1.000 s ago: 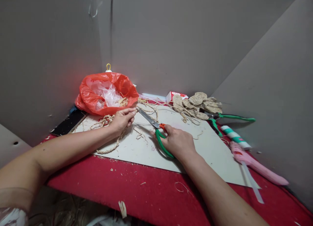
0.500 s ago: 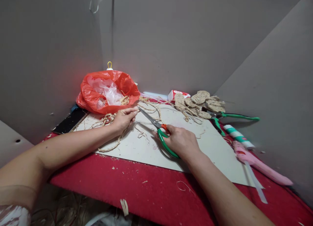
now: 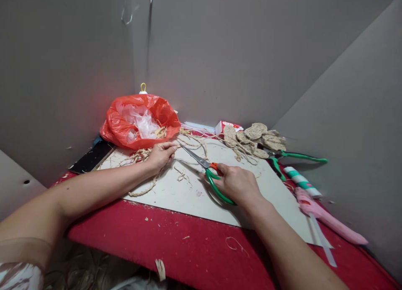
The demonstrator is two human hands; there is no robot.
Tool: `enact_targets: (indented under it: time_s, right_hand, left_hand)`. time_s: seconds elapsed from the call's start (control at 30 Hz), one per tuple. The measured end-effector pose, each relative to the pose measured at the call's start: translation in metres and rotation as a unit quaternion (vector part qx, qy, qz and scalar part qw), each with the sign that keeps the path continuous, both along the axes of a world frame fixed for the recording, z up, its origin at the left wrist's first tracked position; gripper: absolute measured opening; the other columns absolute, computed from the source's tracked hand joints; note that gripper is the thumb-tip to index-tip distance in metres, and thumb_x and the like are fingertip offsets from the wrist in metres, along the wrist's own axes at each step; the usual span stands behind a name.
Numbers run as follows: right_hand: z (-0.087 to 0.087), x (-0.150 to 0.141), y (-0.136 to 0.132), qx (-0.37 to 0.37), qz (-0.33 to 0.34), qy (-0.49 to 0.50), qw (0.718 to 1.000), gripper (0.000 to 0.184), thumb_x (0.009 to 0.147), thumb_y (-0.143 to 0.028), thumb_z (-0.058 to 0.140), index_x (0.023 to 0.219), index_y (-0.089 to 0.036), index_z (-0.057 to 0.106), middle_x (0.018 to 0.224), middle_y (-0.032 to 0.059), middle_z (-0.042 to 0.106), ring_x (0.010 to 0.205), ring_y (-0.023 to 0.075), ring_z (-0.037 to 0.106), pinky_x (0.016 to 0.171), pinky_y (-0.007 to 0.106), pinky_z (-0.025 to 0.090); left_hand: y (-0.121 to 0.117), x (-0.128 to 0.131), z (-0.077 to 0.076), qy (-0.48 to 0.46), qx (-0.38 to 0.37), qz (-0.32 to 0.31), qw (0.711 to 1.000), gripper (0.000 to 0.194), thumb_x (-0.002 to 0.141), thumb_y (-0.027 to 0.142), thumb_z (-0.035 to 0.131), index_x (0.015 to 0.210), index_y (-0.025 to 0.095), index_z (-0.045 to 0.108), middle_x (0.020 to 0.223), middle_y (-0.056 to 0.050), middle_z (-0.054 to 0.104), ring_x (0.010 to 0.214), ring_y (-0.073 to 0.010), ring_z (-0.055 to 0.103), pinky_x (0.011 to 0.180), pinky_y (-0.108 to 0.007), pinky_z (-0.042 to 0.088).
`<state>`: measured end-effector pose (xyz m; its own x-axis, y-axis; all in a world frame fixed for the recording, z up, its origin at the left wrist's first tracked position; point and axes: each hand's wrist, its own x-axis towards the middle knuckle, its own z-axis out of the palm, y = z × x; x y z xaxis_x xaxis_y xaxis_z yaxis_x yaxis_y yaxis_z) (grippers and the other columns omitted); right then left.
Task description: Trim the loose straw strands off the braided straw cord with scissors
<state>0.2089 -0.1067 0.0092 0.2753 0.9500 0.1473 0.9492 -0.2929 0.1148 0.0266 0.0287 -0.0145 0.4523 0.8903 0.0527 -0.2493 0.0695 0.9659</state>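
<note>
My right hand [image 3: 240, 182] grips a pair of scissors [image 3: 195, 156] with green and orange handles. The blades point up and left, and their tips are at the fingertips of my left hand [image 3: 161, 157]. That hand is closed in a pinch on the end of a braided straw cord [image 3: 143, 193], whose loop hangs below the wrist onto the white board [image 3: 201, 204]. Loose straw trimmings [image 3: 182, 175] lie under the blades. Whether the tips touch the cord is too small to make out.
Behind my left hand stands a red plastic bag [image 3: 121, 129] with straw scraps inside. At the back right are coiled twine pieces [image 3: 256, 131] and green-handled pliers [image 3: 304, 157]. A pink glue gun [image 3: 333, 223] lies on the red tabletop [image 3: 150, 235]; grey walls enclose it.
The whole view has shifted slightly, with the bag and board sitting a little lower. Both hands keep nearly the same pose, the scissor tips still by my left fingertips.
</note>
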Motion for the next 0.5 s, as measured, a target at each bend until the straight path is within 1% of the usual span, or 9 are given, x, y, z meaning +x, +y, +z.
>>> enact_targets:
  time_s: [0.1,0.2,0.37,0.5]
  right_hand:
    - [-0.004,0.006,0.002,0.023,-0.003,-0.007,1.000,0.050,0.080,-0.065,0.037,0.087,-0.024,0.066,0.072,0.0072,0.068,0.067,0.0225,0.061,0.055,0.029,0.030]
    - [-0.009,0.015,0.005,0.063,-0.016,-0.004,0.998,0.047,0.080,-0.063,0.039,0.082,-0.023,0.063,0.067,0.0060,0.066,0.063,0.0210,0.059,0.054,0.028,0.027]
    - [-0.015,0.027,0.008,0.126,-0.039,0.016,0.991,0.043,0.079,-0.062,0.044,0.075,-0.022,0.060,0.062,0.0048,0.063,0.059,0.0183,0.055,0.053,0.026,0.024]
    - [-0.019,0.033,0.008,0.143,-0.050,0.048,0.987,0.042,0.077,-0.063,0.047,0.071,-0.022,0.058,0.061,0.0039,0.061,0.057,0.0170,0.052,0.053,0.026,0.023]
  left_hand:
    - [0.000,0.001,0.000,-0.009,0.003,-0.017,1.000,0.009,0.079,0.022,0.060,0.080,0.014,0.060,0.046,0.007,0.044,0.031,-0.0026,0.029,0.035,-0.018,0.015]
    - [0.000,0.001,0.000,-0.011,0.001,-0.028,1.000,0.012,0.081,0.026,0.058,0.080,0.014,0.057,0.047,0.007,0.047,0.031,-0.0025,0.030,0.034,-0.017,0.016]
    - [-0.002,0.001,0.001,0.001,0.004,-0.050,0.999,0.013,0.084,0.024,0.055,0.082,0.012,0.057,0.048,0.005,0.051,0.032,-0.0019,0.032,0.034,-0.015,0.017]
    - [-0.002,0.001,0.002,0.005,0.005,-0.065,0.998,0.012,0.085,0.023,0.054,0.081,0.012,0.056,0.049,0.004,0.052,0.031,-0.0020,0.032,0.034,-0.015,0.019]
